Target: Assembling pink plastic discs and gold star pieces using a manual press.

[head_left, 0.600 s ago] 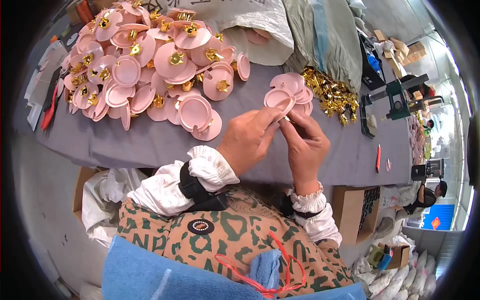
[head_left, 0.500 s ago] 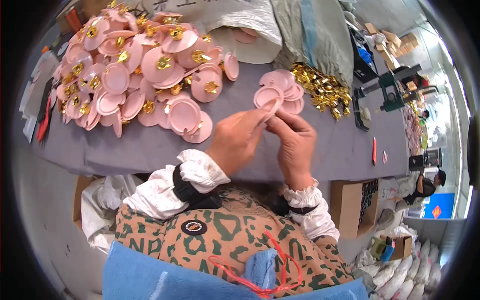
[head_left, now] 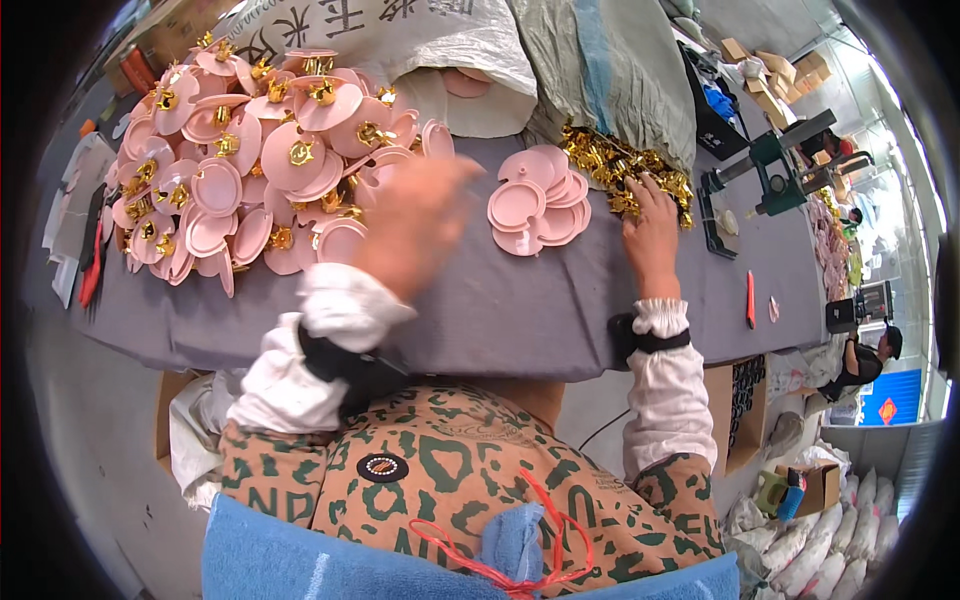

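My right hand [head_left: 653, 235] reaches to the pile of shiny gold pieces [head_left: 590, 155] at the table's back right. Its fingers are stretched out and touch the pile; no held piece shows. My left hand [head_left: 415, 225] is smeared by motion beside the front right of a big heap of pink discs [head_left: 215, 188], many with gold pieces fixed on them. Whether it holds anything is hidden by the blur. Between my hands lies a small group of overlapping pink discs [head_left: 518, 203] with no gold on them.
A white woven sack [head_left: 470, 50] holding pink discs and a grey-green sack [head_left: 630, 80] stand at the back. A green press-like tool [head_left: 785, 175] and a red-handled tool [head_left: 750, 300] are on the right of the grey-covered table [head_left: 500, 335]. Beyond sits another person [head_left: 865, 365].
My hands, together over a pink disc before, have parted. The left has swung left to the big heap, the right has gone right to the gold pile.
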{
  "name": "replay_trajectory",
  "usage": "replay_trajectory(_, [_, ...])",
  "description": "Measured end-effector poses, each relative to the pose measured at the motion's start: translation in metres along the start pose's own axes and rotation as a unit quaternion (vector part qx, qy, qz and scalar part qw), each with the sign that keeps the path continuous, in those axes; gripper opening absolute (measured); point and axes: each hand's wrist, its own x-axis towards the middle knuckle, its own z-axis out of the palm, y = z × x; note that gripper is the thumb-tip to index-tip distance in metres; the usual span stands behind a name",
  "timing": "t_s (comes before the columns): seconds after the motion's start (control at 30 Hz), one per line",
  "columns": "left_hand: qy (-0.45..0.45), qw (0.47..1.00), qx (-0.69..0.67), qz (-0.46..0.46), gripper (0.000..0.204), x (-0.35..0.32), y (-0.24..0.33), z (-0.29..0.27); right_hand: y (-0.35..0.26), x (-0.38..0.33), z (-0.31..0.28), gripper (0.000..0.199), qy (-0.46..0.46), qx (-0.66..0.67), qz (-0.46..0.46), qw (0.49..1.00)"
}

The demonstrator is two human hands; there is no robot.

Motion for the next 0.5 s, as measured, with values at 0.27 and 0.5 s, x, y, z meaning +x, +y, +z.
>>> replay_trajectory(0.27, [-0.061, 0.997, 0.046, -0.002, 0.020, 0.003, -0.004, 0.121, 0.028, -0.025, -0.001, 0.021, -0.108, 0.121, 0.129, 0.978])
replay_trajectory(0.5, [-0.055, 0.981, -0.132, -0.135, 0.023, 0.017, 0.019, 0.070, 0.050, -0.050, -0.032, 0.024, -0.127, 0.111, 0.265, 0.949])
